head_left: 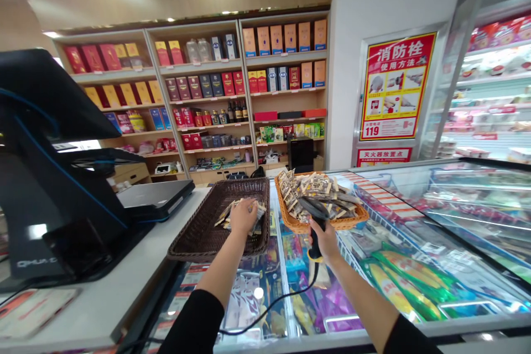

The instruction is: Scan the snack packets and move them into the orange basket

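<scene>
My left hand (244,215) reaches into a dark brown wicker basket (194,232), its fingers curled over some small packets (224,215) lying there. What sits under the fingers is partly hidden. In my right hand (326,238) is a black barcode scanner (315,227), held by its handle with the head tilted over a light orange wicker basket (290,225). That basket is heaped with small beige and black packets (317,185). From the scanner's handle a black cable (286,296) loops down to the left.
Both baskets rest on the glass top of a chest freezer (398,265) full of packaged goods. On the left, a white counter (124,276) carries a black checkout terminal (50,177). Shelves (199,72) with boxed goods line the back wall, beside a red fire-hydrant sign (398,86).
</scene>
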The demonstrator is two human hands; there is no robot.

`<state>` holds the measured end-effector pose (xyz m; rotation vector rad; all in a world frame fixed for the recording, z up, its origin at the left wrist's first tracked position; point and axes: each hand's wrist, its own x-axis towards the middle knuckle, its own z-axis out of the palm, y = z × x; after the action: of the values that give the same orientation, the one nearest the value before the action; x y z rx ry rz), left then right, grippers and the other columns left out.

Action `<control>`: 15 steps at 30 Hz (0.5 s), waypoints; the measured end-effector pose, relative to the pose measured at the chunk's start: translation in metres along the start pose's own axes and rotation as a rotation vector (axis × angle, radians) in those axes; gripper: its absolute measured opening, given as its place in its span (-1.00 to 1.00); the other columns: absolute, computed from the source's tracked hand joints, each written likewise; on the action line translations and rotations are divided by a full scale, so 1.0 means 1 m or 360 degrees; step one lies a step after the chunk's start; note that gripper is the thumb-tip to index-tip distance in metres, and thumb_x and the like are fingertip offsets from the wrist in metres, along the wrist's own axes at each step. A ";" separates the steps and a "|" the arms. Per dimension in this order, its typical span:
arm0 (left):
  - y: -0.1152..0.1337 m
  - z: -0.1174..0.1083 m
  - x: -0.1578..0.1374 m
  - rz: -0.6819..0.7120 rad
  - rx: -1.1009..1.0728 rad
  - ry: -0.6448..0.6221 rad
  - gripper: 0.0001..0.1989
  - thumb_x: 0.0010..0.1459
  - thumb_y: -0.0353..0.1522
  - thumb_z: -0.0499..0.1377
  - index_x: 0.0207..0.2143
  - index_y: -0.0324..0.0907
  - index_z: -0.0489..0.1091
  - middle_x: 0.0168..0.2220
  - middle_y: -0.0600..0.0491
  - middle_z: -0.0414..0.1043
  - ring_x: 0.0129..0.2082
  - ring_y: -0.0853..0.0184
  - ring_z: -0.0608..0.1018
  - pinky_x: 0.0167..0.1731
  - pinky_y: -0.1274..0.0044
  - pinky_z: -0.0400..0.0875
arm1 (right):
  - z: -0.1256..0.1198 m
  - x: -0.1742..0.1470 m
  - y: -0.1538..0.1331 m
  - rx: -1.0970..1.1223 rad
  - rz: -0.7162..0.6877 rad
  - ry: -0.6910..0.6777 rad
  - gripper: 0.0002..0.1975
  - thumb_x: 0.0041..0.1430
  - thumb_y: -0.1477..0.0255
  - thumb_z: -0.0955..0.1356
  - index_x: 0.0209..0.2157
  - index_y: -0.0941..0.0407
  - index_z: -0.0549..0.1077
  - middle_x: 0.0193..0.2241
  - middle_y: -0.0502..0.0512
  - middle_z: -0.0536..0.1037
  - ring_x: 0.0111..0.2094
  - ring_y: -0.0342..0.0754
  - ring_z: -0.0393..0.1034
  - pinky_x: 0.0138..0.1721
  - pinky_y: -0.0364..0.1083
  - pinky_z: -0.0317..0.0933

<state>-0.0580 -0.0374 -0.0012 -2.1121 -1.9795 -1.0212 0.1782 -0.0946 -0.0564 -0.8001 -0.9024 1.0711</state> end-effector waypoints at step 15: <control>0.130 0.067 0.058 0.0039 0.0121 -0.0526 -0.55 0.11 -0.13 0.07 -0.20 -0.30 0.52 -0.14 -0.36 0.49 -0.09 -0.06 0.52 -0.13 0.26 0.36 | -0.012 0.014 -0.003 0.0202 -0.0014 0.0174 -0.55 -0.16 0.04 0.45 -0.42 0.11 0.34 -0.75 -0.15 0.31 -0.82 -0.21 0.14 -0.81 -0.20 0.07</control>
<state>0.0844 0.0227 0.0252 -2.3830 -2.0808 -0.6121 0.1931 -0.0837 -0.0557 -0.7413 -0.7376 1.0560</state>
